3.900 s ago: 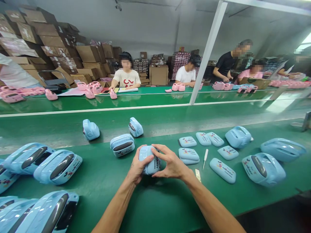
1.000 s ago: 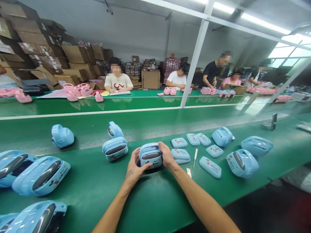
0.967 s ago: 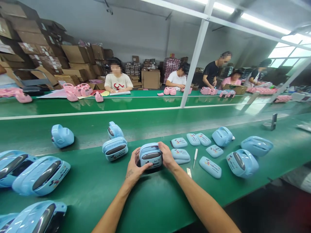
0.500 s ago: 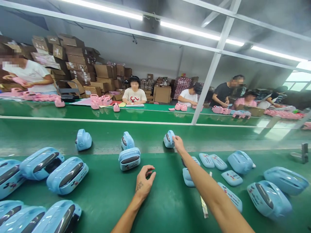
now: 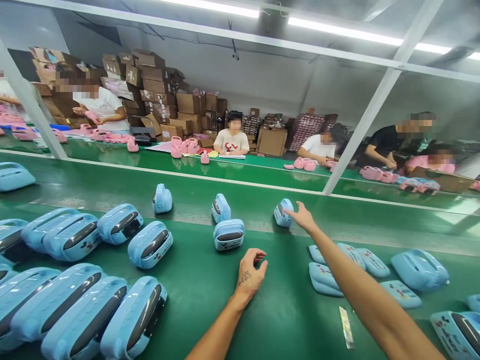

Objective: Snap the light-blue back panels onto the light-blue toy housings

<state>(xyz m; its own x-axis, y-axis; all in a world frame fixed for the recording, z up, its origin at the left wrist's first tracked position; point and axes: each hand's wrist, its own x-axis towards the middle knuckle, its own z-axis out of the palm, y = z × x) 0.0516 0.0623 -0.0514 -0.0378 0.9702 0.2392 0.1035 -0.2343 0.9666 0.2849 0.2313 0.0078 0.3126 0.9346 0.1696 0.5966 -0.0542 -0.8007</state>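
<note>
My right hand (image 5: 303,218) reaches out to the far strip of the green bench, thumb and fingers spread. Its thumb side is right by a small light-blue handled plastic case (image 5: 283,213) with a dark window; whether they touch I cannot tell. My left hand (image 5: 252,272) rests low over the bench, fingers loosely curled, a gap between them and the thumb, holding nothing. Just beyond it stands another blue case (image 5: 229,235) with a black window and printed figures. Behind that one is a further blue case (image 5: 221,208).
Rows of blue cases (image 5: 85,305) fill the left side. Flat printed blue covers (image 5: 400,294) and a larger blue shell (image 5: 420,270) lie at right, near a printed strip (image 5: 346,327). A white post (image 5: 360,125) rises beyond; co-workers sit at a far bench with pink parts (image 5: 183,146).
My right hand's fingers have opened from the small case, which stays standing on the far strip. My left hand keeps its curled pose. The whole view has turned to the left.
</note>
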